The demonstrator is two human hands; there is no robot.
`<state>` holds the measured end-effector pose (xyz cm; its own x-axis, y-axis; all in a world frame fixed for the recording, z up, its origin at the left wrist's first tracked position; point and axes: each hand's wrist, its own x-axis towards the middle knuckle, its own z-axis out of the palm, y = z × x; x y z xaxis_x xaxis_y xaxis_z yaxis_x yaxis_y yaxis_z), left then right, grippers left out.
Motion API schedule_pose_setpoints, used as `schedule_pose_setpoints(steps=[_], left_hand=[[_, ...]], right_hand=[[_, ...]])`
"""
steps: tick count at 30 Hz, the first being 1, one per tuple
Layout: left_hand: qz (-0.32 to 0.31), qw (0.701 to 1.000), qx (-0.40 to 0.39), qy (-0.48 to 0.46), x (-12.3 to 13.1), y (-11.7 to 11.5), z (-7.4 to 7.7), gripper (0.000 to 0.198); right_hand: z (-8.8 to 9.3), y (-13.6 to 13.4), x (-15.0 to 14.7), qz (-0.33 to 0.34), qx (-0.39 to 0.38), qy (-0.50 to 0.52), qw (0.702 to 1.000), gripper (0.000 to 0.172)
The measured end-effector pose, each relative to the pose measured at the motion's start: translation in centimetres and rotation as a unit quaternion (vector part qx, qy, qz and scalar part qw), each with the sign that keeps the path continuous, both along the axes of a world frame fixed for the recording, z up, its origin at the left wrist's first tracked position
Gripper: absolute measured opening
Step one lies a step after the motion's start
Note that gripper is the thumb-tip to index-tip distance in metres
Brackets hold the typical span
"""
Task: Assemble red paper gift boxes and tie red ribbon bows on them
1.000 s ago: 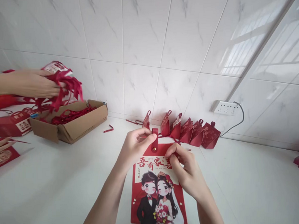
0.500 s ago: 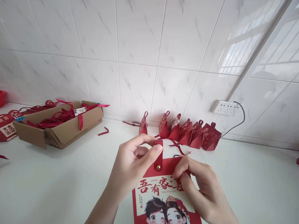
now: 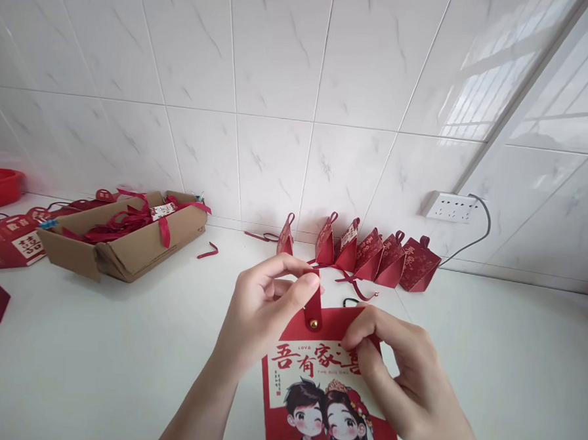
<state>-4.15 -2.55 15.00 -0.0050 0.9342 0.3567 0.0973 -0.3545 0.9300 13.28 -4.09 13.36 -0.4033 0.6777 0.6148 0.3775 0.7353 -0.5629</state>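
Note:
A red gift bag (image 3: 284, 413) with a cartoon couple and Chinese lettering faces me, its lower end cut off by the picture's edge. Between thumb and forefinger, my left hand (image 3: 264, 310) pinches the red strap (image 3: 313, 305) that rises from the bag's top. A round gold stud (image 3: 313, 324) sits at the strap's lower end. My right hand (image 3: 404, 370) grips the bag's upper right edge, thumb in front. Just behind the bag, a dark cord loop (image 3: 350, 303) shows in part.
Several small red folded boxes (image 3: 368, 255) stand along the tiled wall. At left is a cardboard box (image 3: 149, 258) of red ribbons, with red gift boxes (image 3: 7, 244) beside it. A red basin (image 3: 0, 191) stands farther left. A socket strip (image 3: 450, 207) with a cable is on the wall.
The view has shifted slightly. Both hands keep their hold on the bag and strap; the strap's top leans a little more under my left fingers.

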Motion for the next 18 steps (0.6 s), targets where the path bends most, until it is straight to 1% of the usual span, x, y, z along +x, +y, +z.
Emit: schedule_pose_setpoints(steps=[2,4,8,10,12,13,14,16,18], left_hand=[[0.011,1.0,0.009,0.017,-0.3,0.0,0.0,0.026],[0.044,0.999,0.029,0.013,-0.4,0.2,0.0,0.026],[0.119,0.99,0.066,-0.03,-0.3,0.6,-0.2,0.027],[0.14,0.986,0.071,-0.052,-0.4,0.7,-0.3,0.027],[0.14,0.985,0.067,-0.075,-0.7,0.9,-0.3,0.027],[0.122,0.987,0.053,-0.088,-1.0,1.1,-0.2,0.027],[0.087,0.991,0.026,-0.102,-1.4,1.4,-0.1,0.027],[-0.022,0.989,-0.052,-0.137,-2.2,2.1,0.0,0.028],[-0.131,0.967,-0.124,-0.18,-2.9,3.0,-0.1,0.03]], right_hand=[[-0.1,0.0,-0.1,0.0,-0.001,0.003,1.0,0.018],[-0.2,0.2,-0.2,0.0,0.0,0.008,1.0,0.018],[-0.4,0.3,-0.4,0.019,-0.003,0.003,1.0,0.015],[-0.6,0.2,-0.3,0.037,-0.032,0.0,0.999,0.025],[-0.8,0.2,-0.1,0.048,-0.077,0.01,0.996,0.037],[-0.9,0.2,0.1,0.049,-0.1,0.022,0.994,0.04],[-1.0,0.3,0.2,0.049,-0.123,0.036,0.99,0.04],[-1.1,0.5,0.3,0.063,-0.176,0.076,0.979,0.035],[-1.0,0.8,0.1,0.103,-0.237,0.127,0.958,0.029]])
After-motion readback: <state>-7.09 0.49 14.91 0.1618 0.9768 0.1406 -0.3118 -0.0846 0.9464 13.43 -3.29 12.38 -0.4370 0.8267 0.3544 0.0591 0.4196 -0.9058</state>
